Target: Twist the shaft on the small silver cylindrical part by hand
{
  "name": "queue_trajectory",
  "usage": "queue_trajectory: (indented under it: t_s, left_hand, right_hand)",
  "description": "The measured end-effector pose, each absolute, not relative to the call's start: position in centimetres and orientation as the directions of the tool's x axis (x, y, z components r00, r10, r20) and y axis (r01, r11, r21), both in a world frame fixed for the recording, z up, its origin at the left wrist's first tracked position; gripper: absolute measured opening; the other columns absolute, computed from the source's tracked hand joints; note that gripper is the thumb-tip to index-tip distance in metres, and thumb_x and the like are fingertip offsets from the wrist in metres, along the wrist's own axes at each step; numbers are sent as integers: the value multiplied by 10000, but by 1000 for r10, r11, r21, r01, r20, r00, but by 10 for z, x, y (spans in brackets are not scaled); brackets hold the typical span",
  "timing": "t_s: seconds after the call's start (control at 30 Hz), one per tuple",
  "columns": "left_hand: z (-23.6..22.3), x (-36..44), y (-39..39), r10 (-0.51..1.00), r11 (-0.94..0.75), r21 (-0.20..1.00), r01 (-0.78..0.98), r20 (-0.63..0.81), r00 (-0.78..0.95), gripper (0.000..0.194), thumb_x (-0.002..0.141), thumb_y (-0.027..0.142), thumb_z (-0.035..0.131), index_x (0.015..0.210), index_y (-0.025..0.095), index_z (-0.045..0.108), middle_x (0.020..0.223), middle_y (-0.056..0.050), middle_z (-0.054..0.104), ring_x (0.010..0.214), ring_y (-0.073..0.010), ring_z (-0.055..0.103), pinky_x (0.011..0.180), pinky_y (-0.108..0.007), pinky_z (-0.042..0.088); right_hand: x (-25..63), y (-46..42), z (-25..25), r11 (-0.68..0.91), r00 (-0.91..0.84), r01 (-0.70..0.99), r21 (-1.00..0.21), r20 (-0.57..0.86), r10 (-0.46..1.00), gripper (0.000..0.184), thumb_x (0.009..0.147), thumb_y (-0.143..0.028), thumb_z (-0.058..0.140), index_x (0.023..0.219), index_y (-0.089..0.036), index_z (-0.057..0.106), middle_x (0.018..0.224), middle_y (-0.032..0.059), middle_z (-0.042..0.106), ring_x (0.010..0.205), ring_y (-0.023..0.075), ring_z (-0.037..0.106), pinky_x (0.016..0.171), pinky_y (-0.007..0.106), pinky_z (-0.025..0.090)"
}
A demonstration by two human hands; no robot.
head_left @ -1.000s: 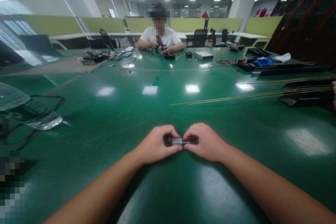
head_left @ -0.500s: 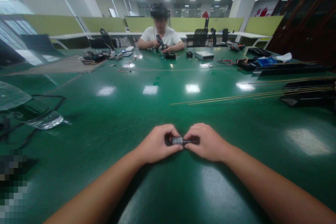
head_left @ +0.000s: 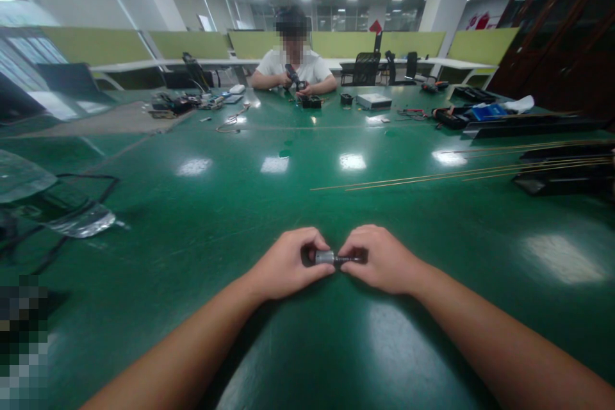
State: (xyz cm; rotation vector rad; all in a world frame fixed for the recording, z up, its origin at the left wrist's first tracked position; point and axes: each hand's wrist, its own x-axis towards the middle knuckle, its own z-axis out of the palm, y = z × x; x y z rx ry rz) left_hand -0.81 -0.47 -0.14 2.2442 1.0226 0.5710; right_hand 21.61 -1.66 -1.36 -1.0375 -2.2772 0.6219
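Observation:
My left hand (head_left: 292, 261) grips a small silver motor-like cylinder (head_left: 325, 257) between thumb and fingers, low over the green table. From its right end a thin dark shaft (head_left: 346, 259) runs level toward my right hand (head_left: 377, 257). The right thumb and fingertips are closed around this shaft close to the cylinder's end. The cylinder's left end is hidden within my left hand, and the tip of the shaft is in shadow inside my right.
A clear plastic bottle (head_left: 62, 205) lies at left with a dark cable (head_left: 91, 175). Thin brass-coloured rods (head_left: 413, 180) reach in from the right over black channels (head_left: 562, 173). Across the green table (head_left: 240, 192), a person (head_left: 294, 67) handles a dark tool near electronic parts (head_left: 177, 102).
My right hand has shifted slightly right along the shaft, leaving a bit more space between the hands. The left hand and the cylinder look unmoved.

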Motion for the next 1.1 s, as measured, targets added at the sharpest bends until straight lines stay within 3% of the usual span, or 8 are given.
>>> queue_trajectory:
  t_s: [1.1]
  left_hand:
    - [1,-7,-6,789,-517,664,540,126,601,169,782,287,717,855,163,628,811,-20,627,737,-160,578,678,-257,434]
  right_hand:
    - [226,-16,-5,541,-552,568,-620,201,809,69,737,-168,743,800,-184,722,717,0,668,664,131,582,660,252,414]
